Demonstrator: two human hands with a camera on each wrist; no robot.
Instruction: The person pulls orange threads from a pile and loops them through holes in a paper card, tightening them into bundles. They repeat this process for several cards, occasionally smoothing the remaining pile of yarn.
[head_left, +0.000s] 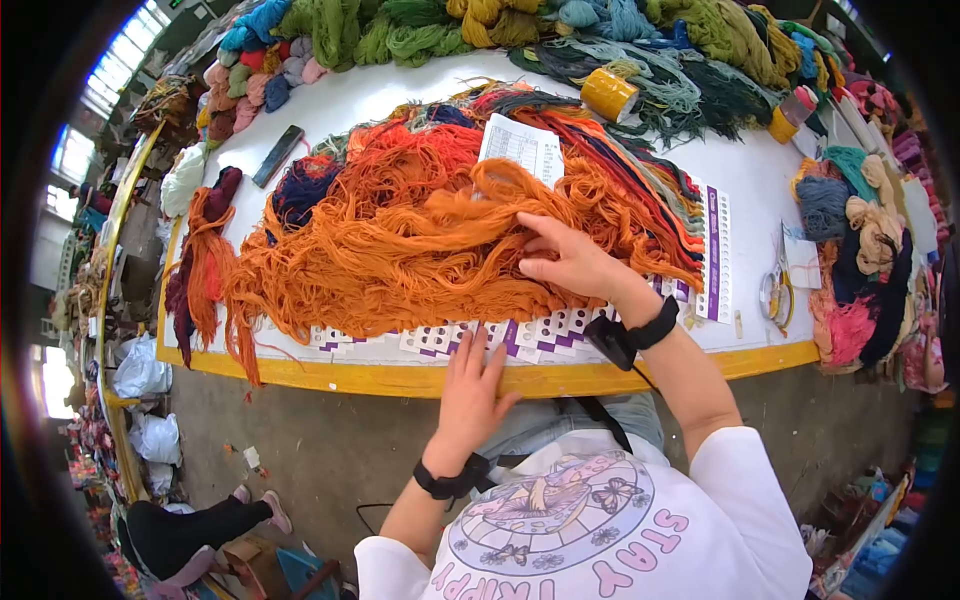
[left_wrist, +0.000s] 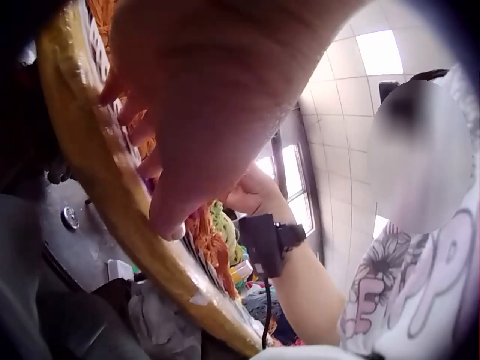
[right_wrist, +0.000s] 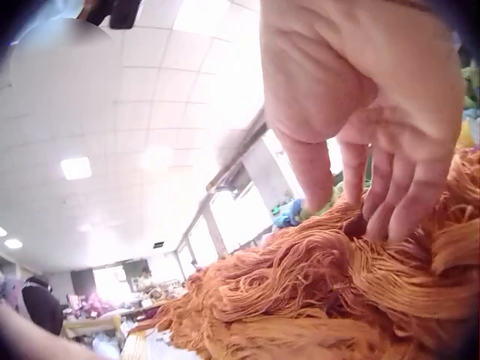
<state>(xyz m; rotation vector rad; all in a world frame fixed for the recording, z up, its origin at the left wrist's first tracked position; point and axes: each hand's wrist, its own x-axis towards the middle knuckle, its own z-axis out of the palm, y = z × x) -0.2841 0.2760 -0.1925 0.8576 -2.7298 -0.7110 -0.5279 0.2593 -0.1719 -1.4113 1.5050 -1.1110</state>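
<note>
A wide heap of orange yarn (head_left: 370,250) covers the middle of the white table, with red and dark strands behind it. My right hand (head_left: 578,262) rests on the heap's right part, thumb apart from the index finger. In the right wrist view its fingers (right_wrist: 401,199) point down into the orange strands (right_wrist: 300,277); some fingertips are hidden there. My left hand (head_left: 472,390) lies with spread fingers at the table's front edge, touching the purple-and-white cards (head_left: 430,338) below the heap. The left wrist view shows this hand (left_wrist: 202,112) over the yellow edge (left_wrist: 112,187).
A printed sheet (head_left: 522,148) lies on the yarn. Around it are a phone (head_left: 278,156), a yellow spool (head_left: 608,95), scissors (head_left: 778,292) and a long card strip (head_left: 714,255). Green and blue skeins (head_left: 400,35) line the back. Someone in dark trousers (head_left: 190,535) is at the lower left.
</note>
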